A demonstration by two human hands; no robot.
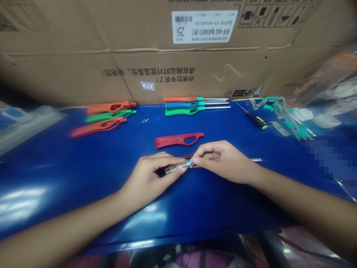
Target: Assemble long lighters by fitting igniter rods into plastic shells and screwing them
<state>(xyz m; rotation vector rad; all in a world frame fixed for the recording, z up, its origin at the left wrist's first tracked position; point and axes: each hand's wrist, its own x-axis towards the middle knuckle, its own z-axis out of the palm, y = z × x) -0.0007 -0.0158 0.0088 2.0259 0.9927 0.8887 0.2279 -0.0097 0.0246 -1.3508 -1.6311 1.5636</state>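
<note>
My left hand is closed, with thumb and fingers gripping a clear lighter fuel tank with a metallic end. At that end, the thumb and forefinger of my right hand pinch a small teal part, mostly hidden by the fingertips. A red shell half shows partly under the hands. Beyond my right wrist a metal tube sticks out to the right. Just behind the hands lies another red lighter shell half, its hollow side up.
Orange and green handle shells lie at back left. Several long-nosed lighters lie along the cardboard box. A screwdriver and loose teal and metal parts lie at right on the blue table. Clear plastic packaging stands left.
</note>
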